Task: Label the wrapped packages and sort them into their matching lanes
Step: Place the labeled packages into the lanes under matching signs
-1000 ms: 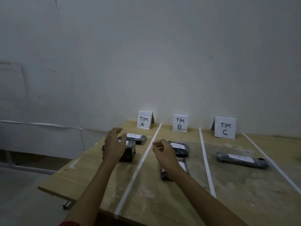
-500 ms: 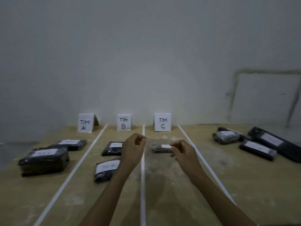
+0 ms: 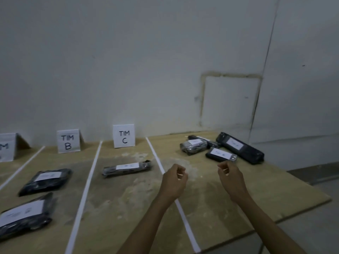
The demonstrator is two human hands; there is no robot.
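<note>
Wide pale plywood tabletop [image 3: 211,198], cut into lanes by white tape strips [image 3: 157,160] so that each team's goods stay apart. Beyond the last strip, three black plastic-wrapped packages wait unsorted: the long black bundle [image 3: 240,147], the greyish crumpled bundle [image 3: 194,147] and the small flat black packet [image 3: 221,154], all white-labelled. One slim black wrapped package [image 3: 127,167] lies in the lane headed by the white folded "TIM C" card [image 3: 124,136]; two more sit in the "TIM B" card's [image 3: 68,141] lane.

The left hand [image 3: 174,180] and right hand [image 3: 231,175] hover empty, fingers loosely curled, likely poised for the next pick.

Since half a second ago the view has swung right and both hands have drifted off lane C toward the unsorted pile.
</note>
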